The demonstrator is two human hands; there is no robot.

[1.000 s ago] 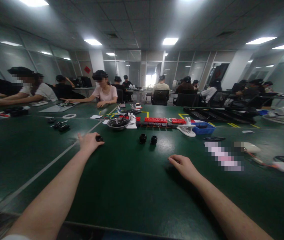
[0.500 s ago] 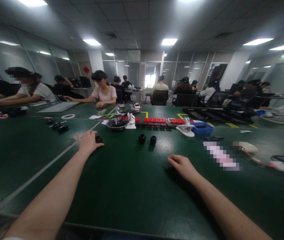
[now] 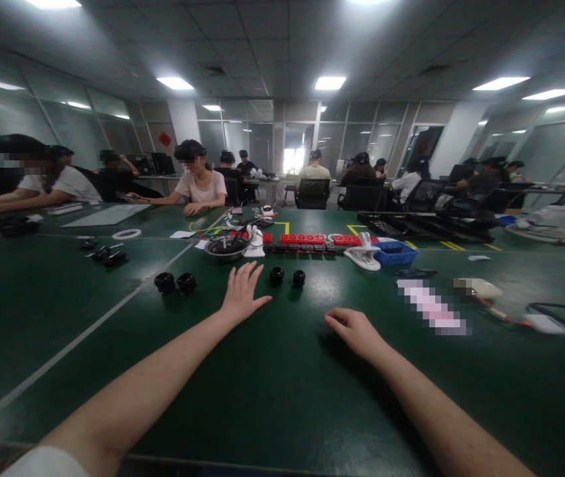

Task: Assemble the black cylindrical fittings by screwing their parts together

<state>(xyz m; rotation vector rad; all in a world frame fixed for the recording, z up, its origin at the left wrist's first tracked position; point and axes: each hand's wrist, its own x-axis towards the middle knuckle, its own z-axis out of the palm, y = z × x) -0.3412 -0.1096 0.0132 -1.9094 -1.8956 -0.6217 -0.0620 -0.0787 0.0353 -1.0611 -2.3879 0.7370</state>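
My left hand (image 3: 244,293) is open over the green table (image 3: 262,397), fingers spread and holding nothing. Just right of its fingertips stands a small round black object (image 3: 276,276), with a similar black object (image 3: 299,278) beside it. Two more, a black piece (image 3: 165,283) and its neighbour (image 3: 186,283), stand close together to the left of that hand. My right hand (image 3: 352,328) rests near the table's middle, fingers curled in; whether anything is inside them is hidden.
Behind are a round black dish (image 3: 226,246), red blocks (image 3: 303,238), a white clamp (image 3: 363,257) and a blue basket (image 3: 395,253). A pink-white pixelated item (image 3: 431,306) lies right. A person (image 3: 200,179) sits across, left.
My left hand has moved right, away from the black pieces on the left, and two of them now show there. The view has shifted slightly. My right hand keeps its pose.
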